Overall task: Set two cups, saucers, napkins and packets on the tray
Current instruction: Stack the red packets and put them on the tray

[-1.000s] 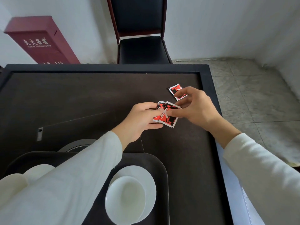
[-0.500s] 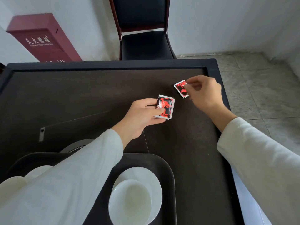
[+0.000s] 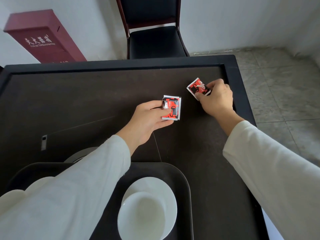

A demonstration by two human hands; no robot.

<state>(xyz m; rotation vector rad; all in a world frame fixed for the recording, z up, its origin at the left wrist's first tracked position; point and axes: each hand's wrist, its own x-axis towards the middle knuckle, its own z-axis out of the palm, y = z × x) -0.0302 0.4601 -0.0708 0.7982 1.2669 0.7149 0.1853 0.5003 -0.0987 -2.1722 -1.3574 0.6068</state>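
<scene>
My left hand (image 3: 147, 118) pinches a red-and-black packet (image 3: 173, 108) with white edges, just above the dark table (image 3: 86, 101). My right hand (image 3: 216, 99) grips a second red-and-black packet (image 3: 197, 88) near the table's far right edge. A black tray (image 3: 183, 179) lies at the near edge. On it a white cup (image 3: 142, 215) sits on a white saucer (image 3: 164, 187). More white crockery (image 3: 38, 182) at the tray's left is mostly hidden by my left sleeve. I see no napkins.
A black chair (image 3: 154, 40) stands beyond the table's far edge. A red box (image 3: 43, 38) with white lettering leans at the wall, far left. A grey round object (image 3: 78, 155) peeks out behind the tray. Tiled floor lies to the right.
My hands have parted: a second ago both met at one packet in mid-table. The right hand moved to the far right and took hold of the second packet, lifting it.
</scene>
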